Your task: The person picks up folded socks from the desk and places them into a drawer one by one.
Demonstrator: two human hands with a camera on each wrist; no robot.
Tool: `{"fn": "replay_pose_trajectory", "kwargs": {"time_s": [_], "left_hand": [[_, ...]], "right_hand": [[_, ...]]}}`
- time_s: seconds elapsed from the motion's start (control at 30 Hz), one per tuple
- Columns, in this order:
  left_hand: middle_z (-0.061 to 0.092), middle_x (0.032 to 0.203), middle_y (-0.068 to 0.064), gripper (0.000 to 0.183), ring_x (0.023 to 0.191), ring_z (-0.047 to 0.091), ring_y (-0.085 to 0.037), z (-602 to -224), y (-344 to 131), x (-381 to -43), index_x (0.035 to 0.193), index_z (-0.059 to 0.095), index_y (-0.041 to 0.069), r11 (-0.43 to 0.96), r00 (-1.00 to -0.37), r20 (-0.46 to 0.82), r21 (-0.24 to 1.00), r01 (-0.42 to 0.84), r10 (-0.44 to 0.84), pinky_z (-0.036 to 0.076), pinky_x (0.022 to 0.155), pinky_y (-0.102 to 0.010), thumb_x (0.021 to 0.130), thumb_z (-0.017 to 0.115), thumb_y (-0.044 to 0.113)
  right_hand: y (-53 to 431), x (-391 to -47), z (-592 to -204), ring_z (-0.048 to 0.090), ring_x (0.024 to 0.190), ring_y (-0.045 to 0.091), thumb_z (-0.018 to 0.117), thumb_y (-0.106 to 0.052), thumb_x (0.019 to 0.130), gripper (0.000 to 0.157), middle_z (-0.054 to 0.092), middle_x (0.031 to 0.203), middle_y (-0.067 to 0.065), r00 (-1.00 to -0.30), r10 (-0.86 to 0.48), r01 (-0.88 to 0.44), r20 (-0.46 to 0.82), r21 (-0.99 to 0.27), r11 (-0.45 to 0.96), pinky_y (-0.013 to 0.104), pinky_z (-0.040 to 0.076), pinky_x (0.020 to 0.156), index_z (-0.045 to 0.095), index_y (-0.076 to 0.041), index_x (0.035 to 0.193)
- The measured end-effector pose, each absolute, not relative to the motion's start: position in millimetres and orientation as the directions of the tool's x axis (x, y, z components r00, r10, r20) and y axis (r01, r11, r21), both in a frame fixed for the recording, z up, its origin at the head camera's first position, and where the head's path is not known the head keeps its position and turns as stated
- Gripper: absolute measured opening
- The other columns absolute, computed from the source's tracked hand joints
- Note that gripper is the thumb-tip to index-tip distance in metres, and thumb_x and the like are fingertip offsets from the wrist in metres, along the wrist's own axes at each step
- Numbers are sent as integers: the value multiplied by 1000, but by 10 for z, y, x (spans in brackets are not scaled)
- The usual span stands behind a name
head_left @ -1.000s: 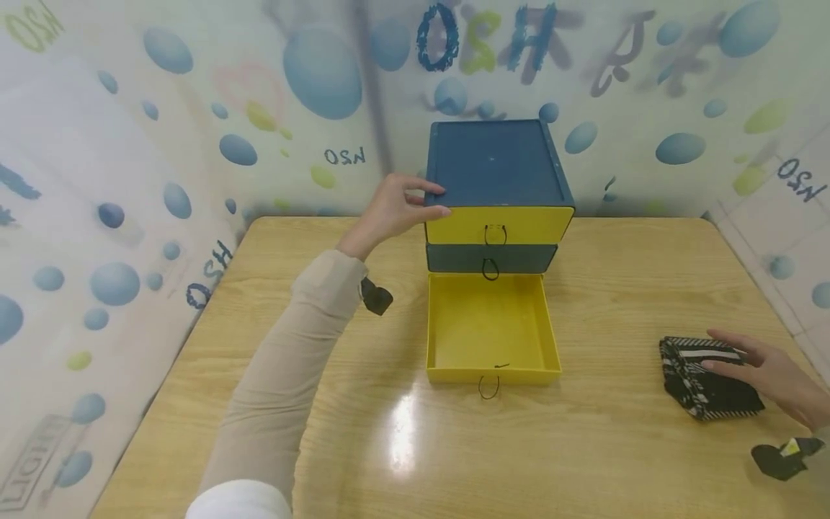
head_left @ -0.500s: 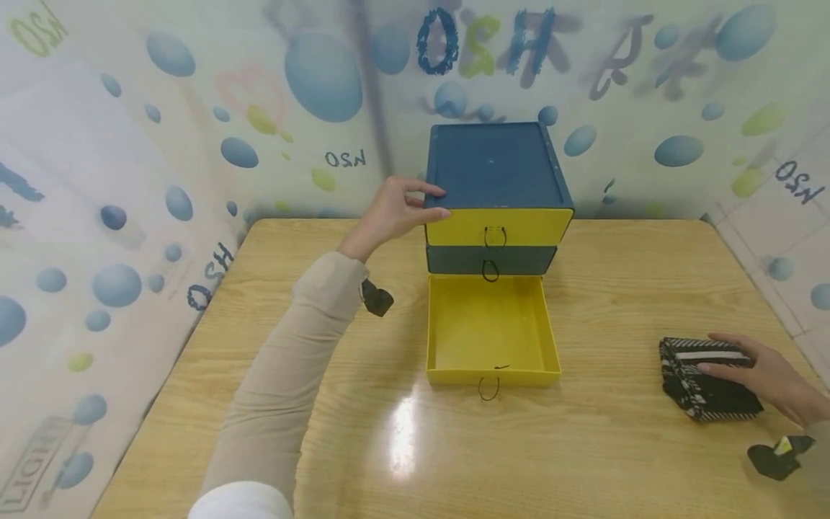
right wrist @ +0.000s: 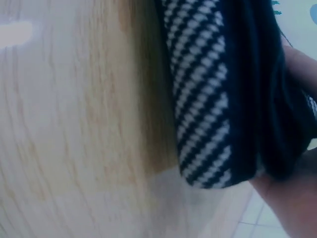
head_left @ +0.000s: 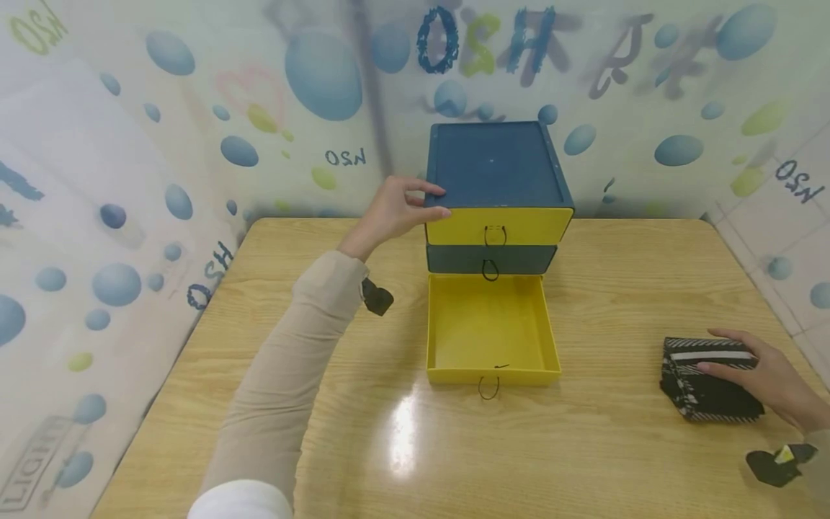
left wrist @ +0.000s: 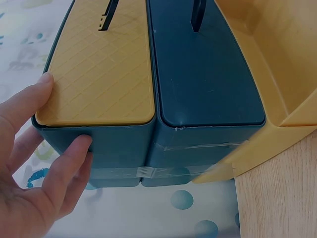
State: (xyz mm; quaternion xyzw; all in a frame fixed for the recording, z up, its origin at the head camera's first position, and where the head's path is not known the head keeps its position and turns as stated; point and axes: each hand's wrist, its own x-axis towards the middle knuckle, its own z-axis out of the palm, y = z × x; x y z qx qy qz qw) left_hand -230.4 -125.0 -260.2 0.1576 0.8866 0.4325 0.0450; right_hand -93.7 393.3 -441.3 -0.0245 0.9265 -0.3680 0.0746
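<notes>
A stacked drawer unit with a dark blue top stands at the back of the table. Its top drawer is yellow, the middle drawer dark. The bottom yellow drawer is pulled out, with nothing inside. At the unit's upper left front corner, my left hand grips the edge; fingers rest against the blue casing in the left wrist view. On the right, my right hand holds a folded black-and-white cloth, thumb on top. The right wrist view shows its diagonally striped border up close.
The wooden table has a bright light reflection left of centre. Behind and beside it are walls with blue and green spots and lettering. Black cord loops hang as pulls on the drawers.
My right hand has closed further on the folded cloth, whose left end has shifted and tilted slightly. The left hand and the drawers have stayed in place.
</notes>
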Motion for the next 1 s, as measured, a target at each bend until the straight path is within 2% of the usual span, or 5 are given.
{"fn": "replay_pose_trajectory", "kwargs": {"time_s": [0.3, 0.4, 0.7, 0.83, 1.0], "left_hand": [[43, 132, -2, 36, 107, 52, -22, -2605, -1260, -2316, 108, 65, 17, 575, -944, 63, 779, 248, 323, 47, 80, -30, 75, 71, 30], [44, 132, -2, 36, 106, 53, -22, -2607, -1258, -2315, 108, 65, 17, 576, -944, 62, 779, 248, 323, 47, 79, -30, 75, 70, 30], [41, 134, -2, 36, 108, 52, -22, -2601, -1248, -2304, 108, 65, 18, 578, -944, 58, 778, 247, 325, 47, 80, -29, 75, 70, 31], [41, 134, -3, 36, 108, 52, -23, -2601, -1250, -2304, 109, 65, 18, 570, -943, 56, 784, 245, 328, 47, 80, -30, 75, 70, 30], [41, 134, -3, 35, 108, 52, -23, -2605, -1263, -2307, 108, 65, 17, 558, -941, 66, 791, 252, 332, 47, 80, -29, 76, 70, 29]], "right_hand": [[3899, -935, -4321, 0, 119, 58, 58, -30, 87, 71, 6, 138, 35, -985, -47, 79, -164, -682, 727, 71, 15, 81, 18, -6, 141], [3877, -971, -4283, 29, 116, 48, 58, -31, 86, 70, 23, 133, 31, -989, -11, 90, -145, -669, 738, 61, 32, 81, 22, -7, 140], [3528, -1103, -3962, 51, 101, 30, 58, -31, 86, 62, 44, 120, 14, -992, 3, 96, -124, -751, 654, 46, 44, 77, 26, -22, 140], [3226, -1197, -3768, 54, 73, -5, 58, -11, 87, 45, 48, 96, -13, -991, -85, 63, -100, -931, 360, 18, 49, 57, 41, -24, 127], [2738, -1327, -3553, 58, 87, 6, 53, 2, 87, 38, 48, 107, -1, -968, -228, 108, -106, -994, 2, 24, 51, 66, 46, -16, 120]]}}
